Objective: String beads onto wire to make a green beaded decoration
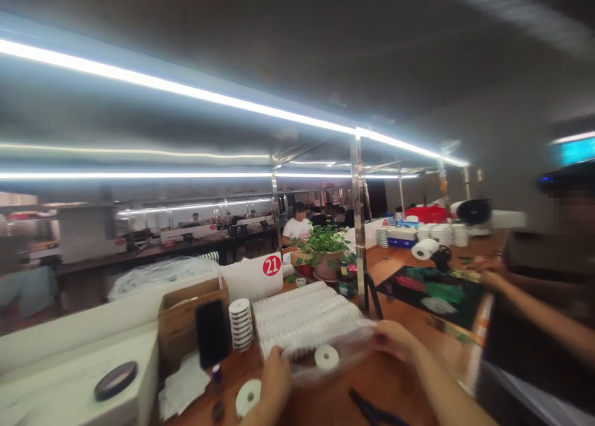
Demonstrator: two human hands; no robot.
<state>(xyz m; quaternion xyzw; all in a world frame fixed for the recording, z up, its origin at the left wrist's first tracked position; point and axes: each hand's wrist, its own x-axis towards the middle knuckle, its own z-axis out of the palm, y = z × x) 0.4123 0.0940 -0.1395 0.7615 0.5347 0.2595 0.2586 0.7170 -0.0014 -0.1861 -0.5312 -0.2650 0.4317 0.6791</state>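
Observation:
Clear plastic film [344, 345] stretches between my two hands above the brown table [334, 404]. My left hand [277, 376] is closed on the film's left end, beside a white spool [248, 397]. At the film's right end, my right hand [395, 339] pinches it. Another white spool [326, 357] lies under or behind the film. Just beyond are rows of white spools [307, 314] lying packed together, partly covered by film. Dark-handled pliers [372, 408] rest near the front edge.
A stack of white spools [240, 323], a black phone-like slab [212, 333] and a cardboard box [179, 314] stand left. Black tape [116, 380] lies on a white box. A potted plant [323, 249] stands behind by a metal post [357, 215]. Another person's arm [534, 308] reaches in at right.

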